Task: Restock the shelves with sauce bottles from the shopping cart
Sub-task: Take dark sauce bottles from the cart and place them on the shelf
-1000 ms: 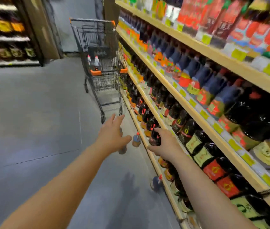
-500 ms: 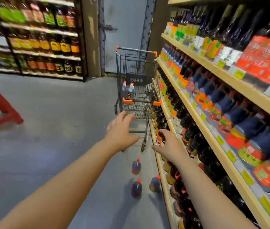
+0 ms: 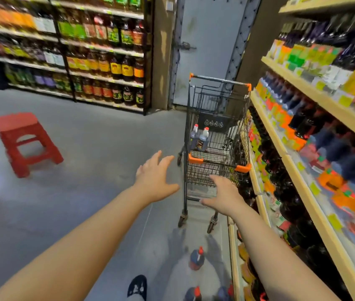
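Left hand (image 3: 154, 181), right hand (image 3: 223, 195) spread wide, empty, outstretched near shopping cart (image 3: 215, 146).

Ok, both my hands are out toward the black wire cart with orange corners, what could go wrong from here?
The red-capped dark sauce bottles stand on the grey floor by your dark shoe; stepping forward could kick them over. The black wire cart sits on wheels; your open left hand and right hand may push it away, toppling its two upright bottles.

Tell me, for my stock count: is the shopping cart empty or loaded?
Not empty: two red-capped bottles stand upright in the shopping cart, at its left side.
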Demonstrator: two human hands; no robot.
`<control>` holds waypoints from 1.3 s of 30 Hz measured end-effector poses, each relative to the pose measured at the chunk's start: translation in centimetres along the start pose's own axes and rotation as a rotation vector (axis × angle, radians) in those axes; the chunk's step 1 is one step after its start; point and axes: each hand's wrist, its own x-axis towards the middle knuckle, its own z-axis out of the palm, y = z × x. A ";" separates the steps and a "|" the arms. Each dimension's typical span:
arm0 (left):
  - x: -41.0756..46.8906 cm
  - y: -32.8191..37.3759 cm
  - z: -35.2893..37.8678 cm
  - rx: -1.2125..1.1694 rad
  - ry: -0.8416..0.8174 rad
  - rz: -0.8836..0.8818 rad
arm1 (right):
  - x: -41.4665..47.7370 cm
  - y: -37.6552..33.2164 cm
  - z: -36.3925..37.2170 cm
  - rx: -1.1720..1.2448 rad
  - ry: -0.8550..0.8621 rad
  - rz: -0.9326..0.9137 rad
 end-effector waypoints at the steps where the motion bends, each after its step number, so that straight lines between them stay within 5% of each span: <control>1: 1.9 -0.4 0.1 0.003 0.003 0.001 | 1.7 -0.2 0.0 0.005 0.008 0.006; 17: 29.8 -6.3 -1.5 0.004 -0.088 0.158 | 26.7 -3.1 -1.7 0.085 0.077 0.196; 39: 64.2 -3.5 5.0 0.025 -0.344 0.357 | 58.6 5.0 -4.4 0.109 -0.031 0.412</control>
